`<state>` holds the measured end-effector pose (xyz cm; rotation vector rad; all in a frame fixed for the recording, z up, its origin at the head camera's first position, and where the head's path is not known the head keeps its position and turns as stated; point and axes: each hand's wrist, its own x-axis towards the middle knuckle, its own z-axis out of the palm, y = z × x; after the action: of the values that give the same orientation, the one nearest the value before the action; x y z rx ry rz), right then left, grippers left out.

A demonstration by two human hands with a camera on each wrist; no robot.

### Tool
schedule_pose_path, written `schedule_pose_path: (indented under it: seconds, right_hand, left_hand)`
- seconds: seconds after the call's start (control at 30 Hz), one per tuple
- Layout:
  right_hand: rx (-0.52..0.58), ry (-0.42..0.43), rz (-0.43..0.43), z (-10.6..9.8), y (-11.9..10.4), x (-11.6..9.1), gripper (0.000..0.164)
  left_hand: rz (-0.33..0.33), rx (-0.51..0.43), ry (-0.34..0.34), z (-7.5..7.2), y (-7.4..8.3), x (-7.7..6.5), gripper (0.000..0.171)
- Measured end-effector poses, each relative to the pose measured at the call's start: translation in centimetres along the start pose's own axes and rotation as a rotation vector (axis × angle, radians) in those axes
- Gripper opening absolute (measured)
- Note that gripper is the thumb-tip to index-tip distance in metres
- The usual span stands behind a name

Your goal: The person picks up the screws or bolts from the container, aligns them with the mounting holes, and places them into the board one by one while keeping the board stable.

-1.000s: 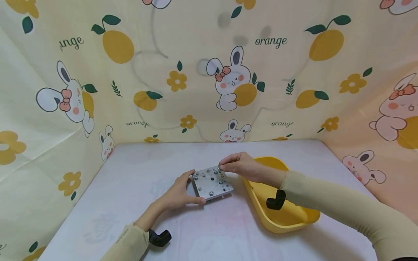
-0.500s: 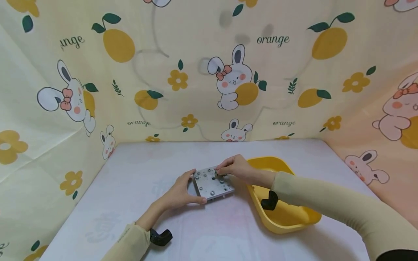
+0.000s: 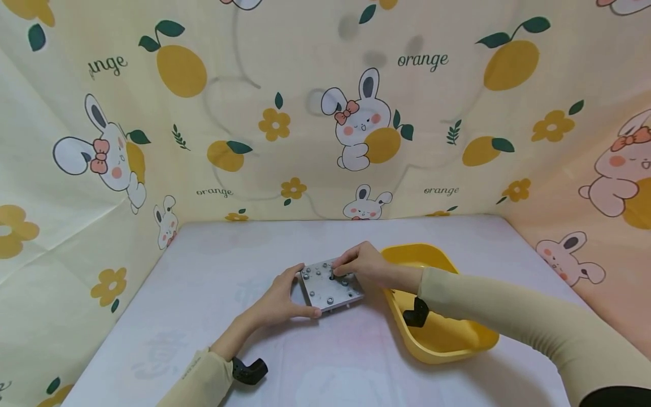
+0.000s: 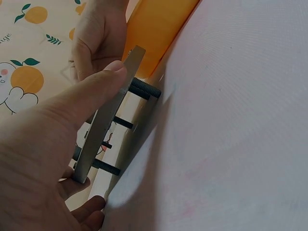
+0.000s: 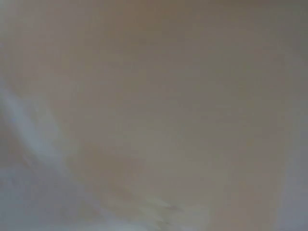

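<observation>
A square silver metal plate (image 3: 321,291) is tilted above the white table, with several screws set in its top face. My left hand (image 3: 278,298) grips it, thumb on the near edge and fingers on the far left side. In the left wrist view, dark threaded screw shanks (image 4: 106,167) stick out below the plate. My right hand (image 3: 367,265) reaches over the plate's far right part, its fingertips pinching a small screw (image 3: 332,277) by the middle hole. The fingers mostly hide that screw. The right wrist view is a blur.
A yellow plastic tray (image 3: 426,357) stands on the table (image 3: 213,254) right of the plate, under my right forearm. Behind and at both sides hangs a cloth (image 3: 305,169) printed with rabbits and oranges. Black wrist mounts (image 3: 249,371) sit on both sleeves.
My right hand has moved with the small screw from the plate's far right corner toward its middle hole, its fingers coming lower over the plate. The left hand and plate have stayed put.
</observation>
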<state>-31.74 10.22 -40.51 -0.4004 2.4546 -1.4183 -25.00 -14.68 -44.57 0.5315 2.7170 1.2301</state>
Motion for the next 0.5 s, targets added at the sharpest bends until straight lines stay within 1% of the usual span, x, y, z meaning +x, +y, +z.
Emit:
schedule_pose_path:
  seconds: [0.17,0.3,0.4,0.5]
  right_hand:
    - [0.015,-0.028,-0.030,0.2,-0.3,-0.1,0.010]
    - [0.017,-0.023,-0.038,-0.1,-0.6,-0.2,0.011]
    - [0.077,-0.016,-0.074,-1.3,-0.9,-0.5,0.013]
    - [0.204,0.009,-0.118,-3.6,-1.5,-1.5,0.018]
  left_hand:
    - [0.000,-0.009,0.005,0.0,-0.2,0.0,0.121]
    - [0.004,-0.013,0.010,0.0,-0.3,0.0,0.120]
    - [0.008,-0.009,0.011,0.0,-0.3,0.0,0.120]
    - [0.011,-0.001,0.017,0.0,-0.3,0.1,0.121]
